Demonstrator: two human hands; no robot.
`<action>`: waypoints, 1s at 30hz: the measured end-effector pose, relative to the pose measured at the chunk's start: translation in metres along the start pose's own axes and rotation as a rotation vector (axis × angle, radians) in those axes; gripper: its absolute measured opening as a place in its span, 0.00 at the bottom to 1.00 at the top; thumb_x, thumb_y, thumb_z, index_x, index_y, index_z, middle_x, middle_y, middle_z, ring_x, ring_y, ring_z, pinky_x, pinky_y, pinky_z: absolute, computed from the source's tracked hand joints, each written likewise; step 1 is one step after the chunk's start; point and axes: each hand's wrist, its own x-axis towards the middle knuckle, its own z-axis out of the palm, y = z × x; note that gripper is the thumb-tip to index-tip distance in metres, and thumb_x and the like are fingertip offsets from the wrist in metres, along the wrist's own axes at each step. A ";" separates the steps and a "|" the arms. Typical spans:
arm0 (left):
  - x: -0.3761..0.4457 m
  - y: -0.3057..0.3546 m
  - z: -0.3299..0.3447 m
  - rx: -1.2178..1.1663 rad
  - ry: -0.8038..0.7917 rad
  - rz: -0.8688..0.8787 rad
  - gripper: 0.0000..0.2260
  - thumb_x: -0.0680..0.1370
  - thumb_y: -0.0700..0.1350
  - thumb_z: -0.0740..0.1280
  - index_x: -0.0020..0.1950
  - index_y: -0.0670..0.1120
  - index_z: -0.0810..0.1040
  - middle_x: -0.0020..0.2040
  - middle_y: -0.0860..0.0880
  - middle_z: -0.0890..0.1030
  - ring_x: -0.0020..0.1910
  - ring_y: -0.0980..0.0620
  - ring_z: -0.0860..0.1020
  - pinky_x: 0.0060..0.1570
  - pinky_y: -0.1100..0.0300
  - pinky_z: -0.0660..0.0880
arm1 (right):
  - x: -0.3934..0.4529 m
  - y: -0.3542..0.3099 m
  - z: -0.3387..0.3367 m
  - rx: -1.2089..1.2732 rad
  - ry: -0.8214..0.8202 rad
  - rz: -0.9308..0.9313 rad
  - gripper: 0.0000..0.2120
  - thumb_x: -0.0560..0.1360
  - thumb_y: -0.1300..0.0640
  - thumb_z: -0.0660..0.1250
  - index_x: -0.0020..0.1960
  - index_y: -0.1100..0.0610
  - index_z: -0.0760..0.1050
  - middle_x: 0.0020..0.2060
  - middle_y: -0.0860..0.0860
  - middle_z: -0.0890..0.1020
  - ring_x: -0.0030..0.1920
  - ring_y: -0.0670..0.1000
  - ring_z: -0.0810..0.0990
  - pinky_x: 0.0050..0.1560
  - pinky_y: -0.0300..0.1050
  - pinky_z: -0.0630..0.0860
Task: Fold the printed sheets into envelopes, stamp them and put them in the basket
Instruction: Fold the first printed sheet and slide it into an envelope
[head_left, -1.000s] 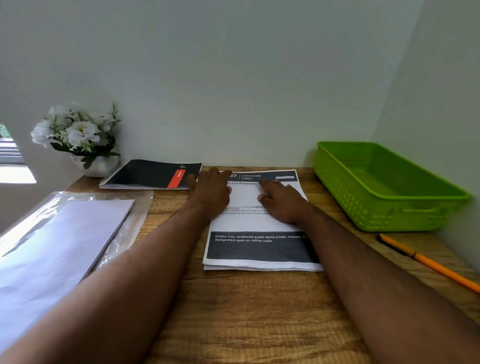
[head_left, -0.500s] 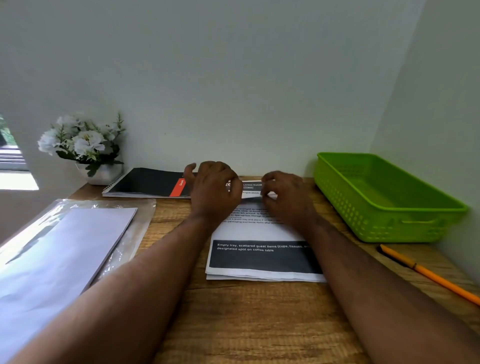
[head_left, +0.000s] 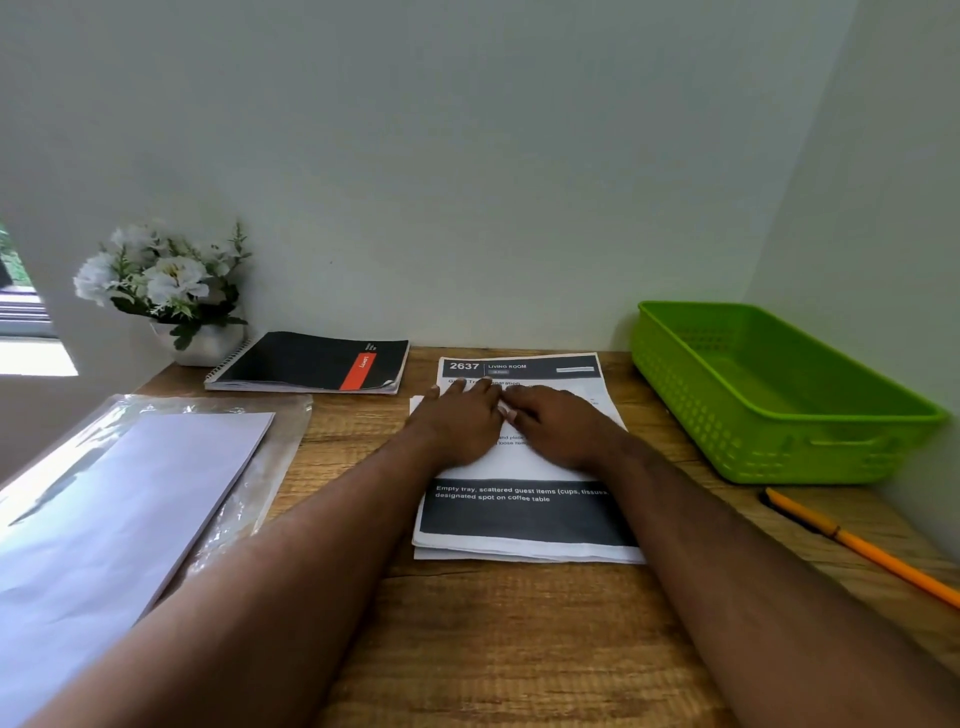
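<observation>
A stack of printed sheets lies in the middle of the wooden desk. The top sheet's far edge is folded toward me, showing its white back; the header "2637 LIVING ROOM" of the sheet beneath shows beyond it. My left hand and my right hand lie flat, side by side, on the folded flap, fingertips touching near its far crease. The green plastic basket stands empty at the right, against the wall. A pile of white envelopes in a clear plastic sleeve lies at the left.
A black spiral notebook with a red stripe lies at the back. White flowers in a pot stand in the back left corner. An orange pencil lies at the right, in front of the basket. Walls close the back and right.
Both hands lifted the top sheet's far edge, brought it toward me and now press it flat. The header of the sheet beneath has come into view.
</observation>
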 end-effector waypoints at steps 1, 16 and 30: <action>0.000 0.000 0.000 0.005 -0.010 -0.007 0.24 0.84 0.52 0.45 0.79 0.47 0.50 0.80 0.50 0.51 0.78 0.45 0.50 0.75 0.43 0.48 | 0.000 -0.002 -0.001 -0.006 -0.021 0.024 0.21 0.83 0.50 0.52 0.74 0.53 0.63 0.72 0.50 0.68 0.72 0.52 0.65 0.71 0.47 0.61; -0.020 -0.017 -0.008 0.014 -0.117 -0.158 0.33 0.80 0.65 0.44 0.79 0.47 0.43 0.80 0.49 0.43 0.78 0.49 0.43 0.75 0.45 0.41 | -0.006 0.012 -0.002 -0.156 -0.112 0.361 0.42 0.74 0.28 0.43 0.78 0.55 0.46 0.78 0.51 0.49 0.77 0.52 0.49 0.75 0.57 0.47; -0.097 -0.022 -0.055 -0.169 0.226 -0.336 0.13 0.80 0.49 0.60 0.63 0.49 0.75 0.60 0.48 0.79 0.58 0.47 0.76 0.63 0.46 0.70 | -0.013 -0.022 -0.016 -0.329 0.164 0.115 0.38 0.76 0.31 0.41 0.77 0.53 0.53 0.77 0.49 0.54 0.77 0.51 0.48 0.75 0.57 0.43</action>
